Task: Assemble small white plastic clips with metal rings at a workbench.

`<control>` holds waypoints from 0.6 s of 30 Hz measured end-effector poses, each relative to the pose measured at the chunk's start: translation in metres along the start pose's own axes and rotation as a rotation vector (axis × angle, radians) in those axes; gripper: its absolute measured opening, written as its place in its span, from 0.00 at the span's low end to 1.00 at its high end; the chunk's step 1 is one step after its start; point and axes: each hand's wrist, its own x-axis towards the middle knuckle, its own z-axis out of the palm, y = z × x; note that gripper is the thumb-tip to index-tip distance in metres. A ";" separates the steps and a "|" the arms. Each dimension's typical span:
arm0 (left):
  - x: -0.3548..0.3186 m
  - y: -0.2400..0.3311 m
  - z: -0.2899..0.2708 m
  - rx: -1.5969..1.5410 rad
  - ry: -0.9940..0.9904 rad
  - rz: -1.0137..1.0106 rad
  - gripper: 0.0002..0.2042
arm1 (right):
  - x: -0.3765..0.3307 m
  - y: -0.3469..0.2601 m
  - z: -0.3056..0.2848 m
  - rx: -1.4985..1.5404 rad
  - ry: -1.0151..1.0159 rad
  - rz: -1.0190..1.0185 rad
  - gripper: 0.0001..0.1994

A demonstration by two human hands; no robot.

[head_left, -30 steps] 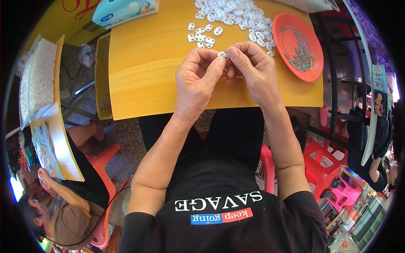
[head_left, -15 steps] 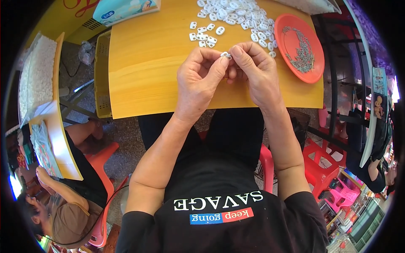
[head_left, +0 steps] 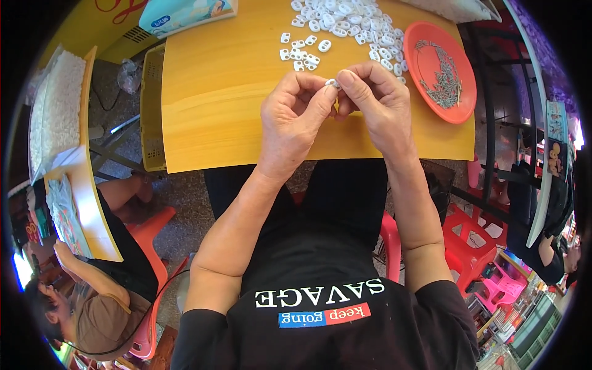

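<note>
Over the near part of the yellow table [head_left: 222, 111], my left hand [head_left: 288, 123] pinches a small white plastic cord lock [head_left: 332, 82] between thumb and fingers. My right hand [head_left: 385, 108] meets it from the other side, thumb and fingertips pressed together at the piece; anything else in that pinch is too small to make out. Beyond my hands lies a heap of white oval two-holed cord locks [head_left: 351, 24]. A smaller group of white cord locks [head_left: 300, 54] is spread left of it. At the right, a red plate [head_left: 461, 55] holds many tiny grey metal springs [head_left: 444, 86].
A tissue pack [head_left: 185, 15] sits at the far left of the table, and a clear bag of white pieces [head_left: 453, 8] at the far right. Another person [head_left: 108, 314] sits at a side table on the left. Red stools [head_left: 472, 240] stand at right.
My hands stay together at the cord lock, with only slight finger movement. The whole view has shifted a little.
</note>
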 end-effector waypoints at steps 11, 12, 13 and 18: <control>0.000 -0.001 0.001 0.136 -0.003 -0.007 0.05 | -0.006 -0.013 -0.002 -0.462 0.018 -0.197 0.06; -0.001 -0.001 0.001 0.127 -0.007 -0.007 0.04 | -0.005 -0.010 -0.001 -0.461 0.017 -0.197 0.06; 0.000 -0.001 0.001 0.127 -0.009 -0.008 0.04 | -0.004 -0.006 0.000 -0.375 0.036 -0.190 0.06; 0.001 0.001 0.003 0.091 0.034 -0.019 0.05 | -0.001 0.002 0.007 -0.169 0.072 -0.106 0.05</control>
